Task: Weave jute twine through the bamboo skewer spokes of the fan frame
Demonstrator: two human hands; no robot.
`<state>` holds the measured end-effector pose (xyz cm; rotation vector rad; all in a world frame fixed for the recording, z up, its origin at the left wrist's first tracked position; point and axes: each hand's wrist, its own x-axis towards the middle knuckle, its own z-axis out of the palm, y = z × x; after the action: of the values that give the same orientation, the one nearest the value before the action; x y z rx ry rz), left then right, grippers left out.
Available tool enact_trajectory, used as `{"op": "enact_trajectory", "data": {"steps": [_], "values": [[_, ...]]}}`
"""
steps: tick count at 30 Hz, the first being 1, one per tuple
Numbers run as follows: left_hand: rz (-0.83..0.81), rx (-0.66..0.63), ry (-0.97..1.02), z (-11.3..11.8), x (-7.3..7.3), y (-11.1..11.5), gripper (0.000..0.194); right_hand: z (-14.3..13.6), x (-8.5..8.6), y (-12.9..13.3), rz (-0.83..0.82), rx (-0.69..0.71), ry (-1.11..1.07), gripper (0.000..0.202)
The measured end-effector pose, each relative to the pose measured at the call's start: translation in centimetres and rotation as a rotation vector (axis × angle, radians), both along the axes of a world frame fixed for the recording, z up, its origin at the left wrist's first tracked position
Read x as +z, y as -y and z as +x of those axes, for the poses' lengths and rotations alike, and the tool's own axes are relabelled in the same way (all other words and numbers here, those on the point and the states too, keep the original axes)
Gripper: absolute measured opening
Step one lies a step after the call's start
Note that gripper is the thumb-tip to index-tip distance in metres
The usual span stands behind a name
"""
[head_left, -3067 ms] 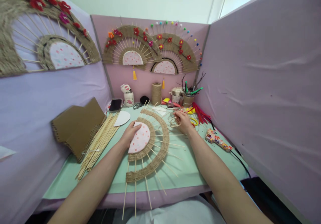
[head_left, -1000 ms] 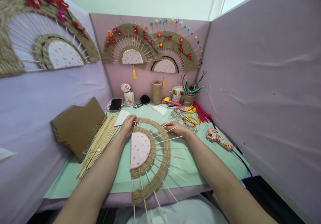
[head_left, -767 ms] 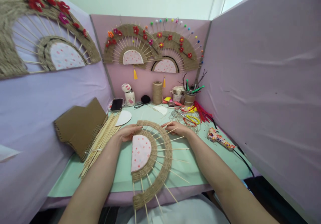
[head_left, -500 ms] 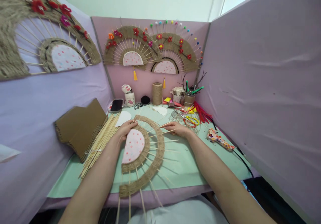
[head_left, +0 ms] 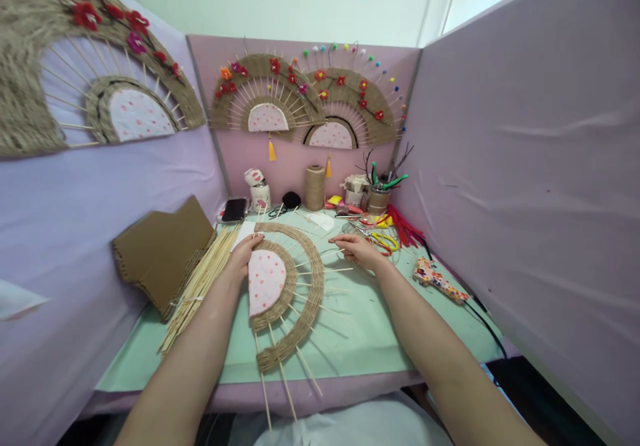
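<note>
A half-round fan of jute twine and thin bamboo sticks point(head_left: 315, 279) stands tilted over the table, its straight side to the left. At its core is a white half-circle with pink dots point(head_left: 267, 283). My left hand point(head_left: 244, 257) grips the fan's upper left corner, fingers closed round the inner twine band. Just right of the outer band is my right hand point(head_left: 356, 249), its fingers pressed together close to the upper stick ends. Whatever lies between those fingertips is too small to make out. Bare stick ends stick out past the outer band, several pointing down over the table's front edge.
Left of the fan lie a bundle of bamboo sticks point(head_left: 200, 293) and cardboard point(head_left: 155, 249). Behind are a phone point(head_left: 235, 210), a twine spool point(head_left: 315, 188) and yellow-handled scissors point(head_left: 384, 241). A patterned glue gun point(head_left: 439, 281) with a cord lies right. Finished fans point(head_left: 270, 66) hang behind.
The fan has turned slightly and its lower end has shifted right and up. My right hand has moved a little right, away from the outer band. My left hand keeps its hold.
</note>
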<state>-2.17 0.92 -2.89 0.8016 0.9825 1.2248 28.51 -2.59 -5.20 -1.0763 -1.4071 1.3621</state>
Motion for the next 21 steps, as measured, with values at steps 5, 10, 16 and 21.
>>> {"op": "enact_trajectory", "data": {"steps": [5,10,16,21], "values": [[0.035,0.006,-0.010,0.07,-0.25,-0.08,0.011,0.08,-0.05,-0.41,0.029,-0.071,-0.093,0.037],[0.042,0.011,-0.045,-0.01,-0.48,-0.20,0.013,-0.10,-0.05,-0.73,0.072,-0.160,-0.124,0.040],[0.043,-0.003,-0.055,-0.02,-0.56,-0.27,0.013,-0.24,0.30,-0.65,0.107,-0.214,-0.148,0.040],[0.032,-0.002,-0.060,0.02,-0.57,-0.24,0.013,-0.20,0.24,-0.60,0.113,-0.211,-0.163,0.035]]}}
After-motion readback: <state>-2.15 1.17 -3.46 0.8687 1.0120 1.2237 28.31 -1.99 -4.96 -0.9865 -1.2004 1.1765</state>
